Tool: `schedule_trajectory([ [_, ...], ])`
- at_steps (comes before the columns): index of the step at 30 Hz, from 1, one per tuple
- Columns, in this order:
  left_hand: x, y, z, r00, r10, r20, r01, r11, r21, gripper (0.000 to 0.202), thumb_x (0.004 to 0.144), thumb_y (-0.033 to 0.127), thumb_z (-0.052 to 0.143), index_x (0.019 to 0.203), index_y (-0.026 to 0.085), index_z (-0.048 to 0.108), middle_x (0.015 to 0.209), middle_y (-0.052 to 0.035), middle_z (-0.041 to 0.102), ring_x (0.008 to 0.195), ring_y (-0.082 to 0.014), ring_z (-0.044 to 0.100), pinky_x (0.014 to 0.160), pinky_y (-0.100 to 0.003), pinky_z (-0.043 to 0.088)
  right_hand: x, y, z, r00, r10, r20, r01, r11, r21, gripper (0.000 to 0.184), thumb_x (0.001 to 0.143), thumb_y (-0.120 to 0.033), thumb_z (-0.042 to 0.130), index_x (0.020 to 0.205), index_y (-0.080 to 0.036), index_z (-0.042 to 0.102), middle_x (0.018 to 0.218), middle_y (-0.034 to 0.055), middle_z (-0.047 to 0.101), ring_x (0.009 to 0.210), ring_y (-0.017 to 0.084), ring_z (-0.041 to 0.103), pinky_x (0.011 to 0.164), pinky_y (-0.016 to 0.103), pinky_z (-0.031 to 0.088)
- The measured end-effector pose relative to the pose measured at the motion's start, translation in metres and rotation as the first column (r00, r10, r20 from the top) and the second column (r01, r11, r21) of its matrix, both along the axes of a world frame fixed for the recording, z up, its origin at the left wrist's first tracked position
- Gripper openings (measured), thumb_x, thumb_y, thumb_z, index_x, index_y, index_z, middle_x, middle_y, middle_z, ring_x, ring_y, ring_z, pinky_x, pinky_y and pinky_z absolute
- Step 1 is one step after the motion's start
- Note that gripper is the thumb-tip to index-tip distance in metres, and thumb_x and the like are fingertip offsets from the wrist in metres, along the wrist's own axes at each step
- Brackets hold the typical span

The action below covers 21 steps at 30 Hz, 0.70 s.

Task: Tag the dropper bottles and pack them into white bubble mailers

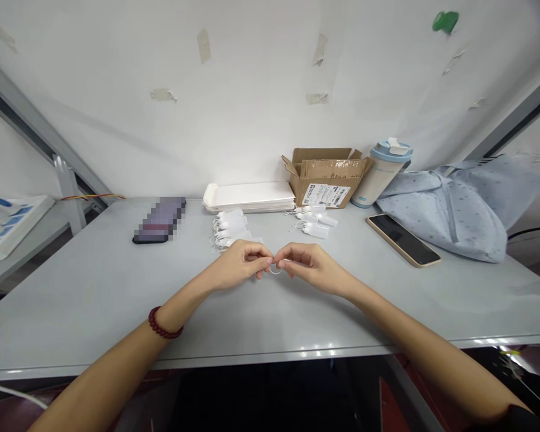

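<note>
near edge: beaded bracelet point(164, 324) on the left wrist. mid-table point(94, 300): left hand point(240, 261) and right hand point(310, 262), fingertips pinched shut on opposite sides of a thin white loop point(275, 270), held just above the surface. judged step: shaping or knotting the loop; calls for a steady two-handed pinch. behind: strung white tags point(229, 228), stacked trays point(249, 197), cardboard box point(326, 174).

both bare forearms reach forward from the lower corners and converge mid-frame. the left grip point(240, 263) and right grip point(312, 264) face each other, knuckles up, fingers curled, each thumb and forefinger pinched closed, the fingertips nearly meeting.
</note>
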<state>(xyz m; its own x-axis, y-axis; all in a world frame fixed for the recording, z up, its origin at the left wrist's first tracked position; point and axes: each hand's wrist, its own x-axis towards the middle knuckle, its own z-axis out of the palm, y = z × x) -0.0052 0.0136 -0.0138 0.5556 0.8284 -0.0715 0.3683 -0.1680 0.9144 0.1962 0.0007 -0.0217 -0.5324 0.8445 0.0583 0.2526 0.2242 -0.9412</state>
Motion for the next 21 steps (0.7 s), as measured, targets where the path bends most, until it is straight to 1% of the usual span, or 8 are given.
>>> schedule_trajectory([
  [3,0.001,0.000,-0.001,1.000,-0.011,0.002,0.011,1.000,-0.011,0.019,0.082,0.030,0.055,0.077,0.015,0.066,0.066,-0.0002,0.060,0.058,-0.0106,0.056,0.058,-0.022,0.046,-0.001,0.000,-0.002,1.000,0.004,0.027,-0.004,1.000,0.002,0.016,0.084,-0.023,0.053,0.090,-0.015,0.065,0.080,0.0033,0.064,0.065,0.011,0.052,0.064,0.027,0.045],
  [7,0.002,-0.001,-0.001,1.000,-0.012,-0.017,0.012,1.000,-0.010,0.020,0.082,0.030,0.055,0.078,0.015,0.067,0.065,-0.0007,0.060,0.058,-0.0108,0.056,0.057,-0.022,0.046,-0.001,0.000,-0.001,1.000,0.013,0.016,-0.013,1.000,-0.015,0.015,0.083,-0.022,0.053,0.090,-0.014,0.064,0.078,0.0030,0.064,0.063,0.010,0.051,0.060,0.025,0.042],
  [12,0.005,-0.005,-0.003,0.998,-0.064,-0.023,0.063,0.997,-0.050,0.018,0.081,0.027,0.056,0.078,0.013,0.068,0.074,-0.0032,0.065,0.057,-0.0098,0.056,0.057,-0.022,0.045,-0.001,-0.004,0.000,0.998,0.065,0.003,-0.065,0.998,-0.020,0.007,0.080,-0.018,0.055,0.082,-0.015,0.061,0.070,0.0004,0.063,0.058,0.008,0.050,0.055,0.022,0.038],
  [14,0.006,-0.007,-0.002,0.998,-0.064,-0.018,0.063,0.997,-0.052,0.018,0.080,0.027,0.056,0.076,0.013,0.067,0.072,-0.0032,0.065,0.056,-0.0099,0.056,0.056,-0.022,0.045,-0.001,-0.006,0.000,0.999,0.045,-0.006,-0.045,0.999,-0.029,0.004,0.079,-0.019,0.056,0.080,-0.016,0.059,0.069,0.0002,0.064,0.057,0.008,0.051,0.054,0.021,0.037],
  [17,0.007,-0.010,-0.001,0.998,-0.060,-0.017,0.059,0.997,-0.052,0.019,0.080,0.028,0.057,0.073,0.014,0.066,0.065,-0.0020,0.062,0.055,-0.0105,0.056,0.055,-0.022,0.045,-0.002,-0.006,-0.002,1.000,0.005,0.011,-0.004,1.000,-0.020,0.004,0.078,-0.020,0.056,0.080,-0.017,0.056,0.066,0.0002,0.065,0.055,0.009,0.052,0.052,0.021,0.037],
  [21,0.010,-0.011,-0.001,0.997,-0.078,0.011,0.079,0.994,-0.078,0.018,0.080,0.029,0.057,0.074,0.014,0.065,0.064,-0.0013,0.062,0.056,-0.0113,0.057,0.055,-0.023,0.046,-0.003,-0.003,-0.007,0.995,-0.076,0.064,0.075,0.997,0.010,0.003,0.075,-0.018,0.054,0.074,-0.018,0.051,0.058,-0.0027,0.060,0.051,0.009,0.050,0.049,0.021,0.036],
])
